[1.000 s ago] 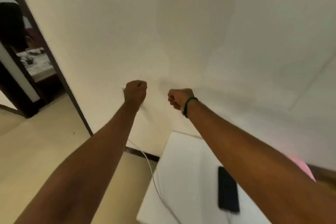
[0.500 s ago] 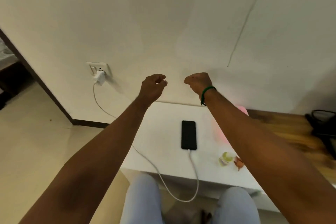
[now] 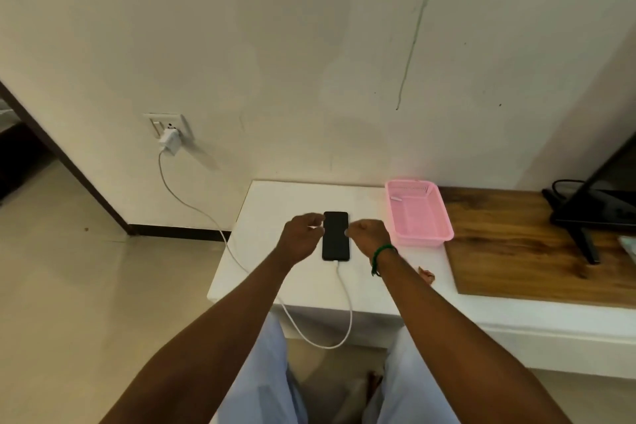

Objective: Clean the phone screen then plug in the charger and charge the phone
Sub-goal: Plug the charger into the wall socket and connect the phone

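Two loosely curled, empty grips, left hand and right hand, flank one phone.

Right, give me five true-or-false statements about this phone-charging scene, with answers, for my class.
1. The phone lies flat on the white table. True.
2. The charger hangs free of the wall socket. False: it is plugged in.
3. A white cable runs into the phone's near end. True.
4. The pink basket stands left of the phone. False: it stands to its right.
5. The green band is on the left wrist. False: it is on the right wrist.
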Demonstrator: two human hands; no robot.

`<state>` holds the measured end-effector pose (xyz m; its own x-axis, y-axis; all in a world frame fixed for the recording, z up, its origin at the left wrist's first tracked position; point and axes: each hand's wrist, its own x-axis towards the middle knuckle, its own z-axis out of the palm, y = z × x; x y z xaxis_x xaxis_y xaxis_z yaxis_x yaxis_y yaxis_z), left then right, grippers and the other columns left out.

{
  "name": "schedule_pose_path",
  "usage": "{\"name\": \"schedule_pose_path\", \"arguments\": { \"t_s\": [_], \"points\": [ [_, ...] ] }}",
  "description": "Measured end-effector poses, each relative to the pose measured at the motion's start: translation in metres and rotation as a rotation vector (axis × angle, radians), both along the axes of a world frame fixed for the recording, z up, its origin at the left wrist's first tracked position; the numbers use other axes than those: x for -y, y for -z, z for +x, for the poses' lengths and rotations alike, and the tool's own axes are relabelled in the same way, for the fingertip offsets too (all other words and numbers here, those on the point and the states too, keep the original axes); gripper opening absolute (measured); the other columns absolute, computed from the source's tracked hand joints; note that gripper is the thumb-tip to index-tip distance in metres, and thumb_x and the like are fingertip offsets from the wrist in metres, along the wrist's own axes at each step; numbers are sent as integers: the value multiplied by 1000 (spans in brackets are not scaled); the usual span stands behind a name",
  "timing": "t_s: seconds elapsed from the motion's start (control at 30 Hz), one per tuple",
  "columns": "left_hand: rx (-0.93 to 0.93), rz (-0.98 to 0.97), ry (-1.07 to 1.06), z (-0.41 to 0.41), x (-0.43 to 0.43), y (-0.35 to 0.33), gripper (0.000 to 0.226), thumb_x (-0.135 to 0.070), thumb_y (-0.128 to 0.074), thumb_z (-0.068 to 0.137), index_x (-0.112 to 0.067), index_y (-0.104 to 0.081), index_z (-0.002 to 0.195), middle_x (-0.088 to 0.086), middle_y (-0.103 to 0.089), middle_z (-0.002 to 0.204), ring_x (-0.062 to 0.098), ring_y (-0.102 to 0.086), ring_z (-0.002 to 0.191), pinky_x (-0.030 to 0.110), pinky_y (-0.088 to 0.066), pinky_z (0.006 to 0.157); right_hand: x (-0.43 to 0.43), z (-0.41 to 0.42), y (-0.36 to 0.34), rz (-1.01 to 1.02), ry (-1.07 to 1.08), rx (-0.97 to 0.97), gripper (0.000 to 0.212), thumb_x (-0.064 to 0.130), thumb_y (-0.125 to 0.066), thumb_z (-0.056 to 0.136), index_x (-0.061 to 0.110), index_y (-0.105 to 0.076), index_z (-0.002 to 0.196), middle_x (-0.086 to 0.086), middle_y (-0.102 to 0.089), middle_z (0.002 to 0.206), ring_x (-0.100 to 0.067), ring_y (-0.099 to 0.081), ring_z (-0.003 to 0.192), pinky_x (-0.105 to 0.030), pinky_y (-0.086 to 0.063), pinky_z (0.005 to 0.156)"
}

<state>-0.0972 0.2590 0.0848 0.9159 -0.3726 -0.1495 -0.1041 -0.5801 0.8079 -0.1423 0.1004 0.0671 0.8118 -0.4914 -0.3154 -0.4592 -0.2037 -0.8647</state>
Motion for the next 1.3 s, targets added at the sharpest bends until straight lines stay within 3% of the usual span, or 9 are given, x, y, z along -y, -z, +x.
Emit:
{"name": "schedule_pose_path", "arguments": {
  "t_s": [0.1, 0.2, 0.23, 0.3, 0.37, 0.47, 0.8, 1.1, 1.3],
  "points": [
    [-39, 55, -1, -15, -10, 24, 37, -16, -57, 93, -14, -60, 129, 4, -62, 131, 17, -59, 116, 21, -39, 98, -3, -19, 26, -22, 2, -47, 24, 13, -64, 76, -8, -65, 87, -25, -68, 92, -36, -64, 89, -44, -51, 85],
    [-83, 92, 17, -29, -20, 48, 37, -17, -55, 94, -16, -58, 131, 5, -60, 133, 17, -57, 119, 20, -36, 97, -6, -34, 47, -54, -28, -113, 19, 13, -62, 75, -6, -65, 78, -24, -61, 77, -25, -56, 73, -40, -51, 80],
    [-90, 117, 37, -33, -24, 56, 38, -16, -54, 95, -16, -57, 132, 5, -59, 134, 17, -56, 120, 21, -36, 99, -8, -39, 54, -69, -44, -140, 17, 14, -63, 75, -2, -67, 79, -22, -63, 81, -25, -58, 79, -37, -50, 79],
    [-89, 193, 95, -43, -30, 72, 39, -16, -52, 95, -16, -54, 135, 5, -57, 138, 17, -53, 124, 23, -35, 104, -12, -48, 67, -115, -104, -210, 30, 18, -63, 79, 3, -68, 104, -15, -67, 109, -29, -60, 103, -33, -46, 90],
    [-69, 271, 162, -50, -37, 86, 41, -16, -49, 96, -17, -51, 138, 2, -52, 143, 17, -48, 130, 22, -30, 108, -17, -55, 76, -142, -164, -259, 44, 22, -62, 82, 9, -58, 124, -9, -57, 131, -26, -53, 120, -31, -40, 100],
    [-72, 339, 225, -56, -45, 102, 45, -17, -46, 97, -18, -46, 142, 1, -44, 149, 16, -38, 138, 23, -22, 113, -23, -64, 87, -121, -195, -287, 53, 22, -61, 82, 13, -49, 133, -7, -50, 138, -24, -48, 125, -32, -39, 104],
    [0, 744, 413, -61, -58, 135, 55, -39, -39, 97, -28, -28, 149, 2, -16, 161, 26, -22, 145, 43, -21, 118, -31, -75, 98, -204, -335, -360, 64, 23, -60, 82, 15, -37, 141, -8, -45, 142, -24, -48, 123, -30, -41, 99],
    [60, 797, 438, -50, -62, 135, 52, -37, -40, 95, -26, -34, 146, 0, -29, 154, 24, -34, 136, 43, -27, 112, -35, -77, 104, -318, -392, -332, 52, 24, -60, 82, 12, -47, 131, -7, -53, 129, -23, -52, 115, -28, -43, 96],
    [75, 814, 407, -31, -68, 130, 48, -36, -40, 96, -23, -39, 143, 4, -41, 142, 25, -41, 130, 42, -32, 109, -36, -75, 106, -362, -399, -334, 55, 25, -59, 83, 13, -45, 134, -7, -50, 133, -23, -50, 118, -29, -42, 98]
  ]
}}
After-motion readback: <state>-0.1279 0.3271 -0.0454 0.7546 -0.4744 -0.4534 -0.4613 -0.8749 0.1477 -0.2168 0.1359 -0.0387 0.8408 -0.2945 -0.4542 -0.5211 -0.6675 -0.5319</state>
